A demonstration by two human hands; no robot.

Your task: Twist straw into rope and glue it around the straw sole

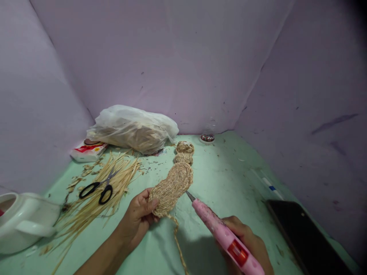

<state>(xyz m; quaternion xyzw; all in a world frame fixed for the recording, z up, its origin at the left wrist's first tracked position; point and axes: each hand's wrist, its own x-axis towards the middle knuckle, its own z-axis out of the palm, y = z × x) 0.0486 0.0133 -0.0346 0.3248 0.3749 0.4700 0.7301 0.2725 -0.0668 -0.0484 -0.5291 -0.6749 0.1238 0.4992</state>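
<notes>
Braided straw cord coiled into a flat, sole-shaped piece is gripped at its near end by my left hand, thumb on top and fingers beneath. A loose tail of the braid hangs from that end toward the front edge of the view. My right hand is wrapped around a pink glue gun with a red switch. Its pointed metal nozzle is close to the right edge of the sole-shaped piece; whether they touch I cannot tell. Just beyond stands another coiled straw piece.
Black-handled scissors lie on loose straw strips at left. A white plastic container stands front left. Behind are a stuffed plastic bag, a red-and-white packet and a small round container. A dark phone-like slab lies right.
</notes>
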